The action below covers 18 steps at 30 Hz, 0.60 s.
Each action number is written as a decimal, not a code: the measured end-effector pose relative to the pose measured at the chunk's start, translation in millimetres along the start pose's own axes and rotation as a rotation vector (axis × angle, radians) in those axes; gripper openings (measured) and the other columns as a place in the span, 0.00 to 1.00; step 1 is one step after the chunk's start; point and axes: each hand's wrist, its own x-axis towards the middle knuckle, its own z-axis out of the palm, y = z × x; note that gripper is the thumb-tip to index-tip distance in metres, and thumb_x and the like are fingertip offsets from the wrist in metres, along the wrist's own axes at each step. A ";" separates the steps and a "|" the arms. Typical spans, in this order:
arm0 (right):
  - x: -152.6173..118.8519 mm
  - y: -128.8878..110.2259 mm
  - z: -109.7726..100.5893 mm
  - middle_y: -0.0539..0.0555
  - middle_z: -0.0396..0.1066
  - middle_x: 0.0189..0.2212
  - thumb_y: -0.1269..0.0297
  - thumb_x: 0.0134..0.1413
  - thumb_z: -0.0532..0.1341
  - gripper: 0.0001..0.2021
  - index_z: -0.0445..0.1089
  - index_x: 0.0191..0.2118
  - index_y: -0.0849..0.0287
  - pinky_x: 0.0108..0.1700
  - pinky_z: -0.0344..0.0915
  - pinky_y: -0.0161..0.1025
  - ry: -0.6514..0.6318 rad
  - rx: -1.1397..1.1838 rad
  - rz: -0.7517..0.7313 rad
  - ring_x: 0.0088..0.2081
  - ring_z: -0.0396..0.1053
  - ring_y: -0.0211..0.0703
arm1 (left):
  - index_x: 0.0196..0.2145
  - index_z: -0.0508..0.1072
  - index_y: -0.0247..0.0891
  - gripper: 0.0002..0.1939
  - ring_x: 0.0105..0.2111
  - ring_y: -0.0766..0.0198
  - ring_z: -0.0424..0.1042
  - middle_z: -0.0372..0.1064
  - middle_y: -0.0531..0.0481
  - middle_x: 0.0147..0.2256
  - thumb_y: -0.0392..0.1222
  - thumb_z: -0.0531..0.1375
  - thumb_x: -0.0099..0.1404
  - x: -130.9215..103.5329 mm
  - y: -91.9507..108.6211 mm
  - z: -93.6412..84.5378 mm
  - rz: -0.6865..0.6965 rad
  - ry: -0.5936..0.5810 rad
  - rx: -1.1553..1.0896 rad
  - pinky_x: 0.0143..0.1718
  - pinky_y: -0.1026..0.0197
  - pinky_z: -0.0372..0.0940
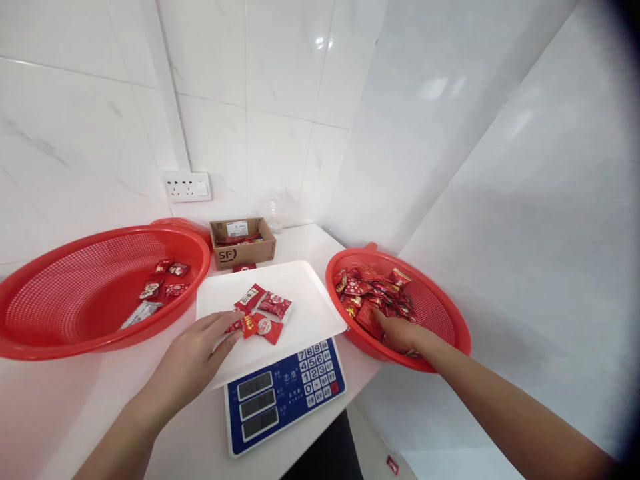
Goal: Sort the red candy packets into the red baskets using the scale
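A white tray (pixel 310 300) rests on a blue digital scale (pixel 285 393). Several red packets (pixel 275 305) lie on the tray. My left hand (pixel 203 350) is over the tray's left side, its fingers closed on a small red packet (pixel 249 325) beside the others. To the right, my right hand (pixel 400 333) reaches into a red basket (pixel 450 327) holding a pile of red packets (pixel 370 287). Its fingertips are down among the packets, partly hidden, so its grip is unclear.
A larger red basket (pixel 65 267) at the left holds several packets. Behind the tray stands a cardboard box (pixel 250 252) with packets inside. A wall socket (pixel 186 187) is above. One red packet (pixel 393 465) lies on the floor.
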 end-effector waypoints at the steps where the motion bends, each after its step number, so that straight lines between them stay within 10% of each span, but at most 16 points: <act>1: 0.6 -0.3 -0.7 0.69 0.75 0.41 0.73 0.38 0.65 0.50 0.40 0.68 0.67 0.40 0.67 0.52 0.008 0.050 -0.030 0.40 0.73 0.65 | 0.50 0.72 0.43 0.21 0.48 0.53 0.72 0.72 0.48 0.49 0.53 0.48 0.67 0.1 0.2 -0.1 -0.001 -0.004 -0.002 0.47 0.55 0.68; 11: 14.5 5.7 -15.4 0.59 0.66 0.56 0.48 0.60 0.49 0.26 0.54 0.60 0.54 0.42 0.72 0.39 0.129 0.657 -0.187 0.49 0.71 0.45 | 0.51 0.71 0.43 0.21 0.50 0.53 0.70 0.71 0.49 0.51 0.52 0.48 0.68 0.7 0.0 -0.3 -0.003 -0.034 -0.007 0.49 0.54 0.67; 18: 10.8 35.4 -9.7 0.60 0.77 0.33 0.60 0.32 0.71 0.32 0.69 0.50 0.59 0.37 0.70 0.48 -0.020 0.398 -0.055 0.37 0.74 0.58 | 0.50 0.72 0.44 0.20 0.48 0.54 0.71 0.72 0.49 0.50 0.52 0.48 0.67 1.0 -0.5 -1.5 0.004 -0.016 -0.014 0.47 0.55 0.68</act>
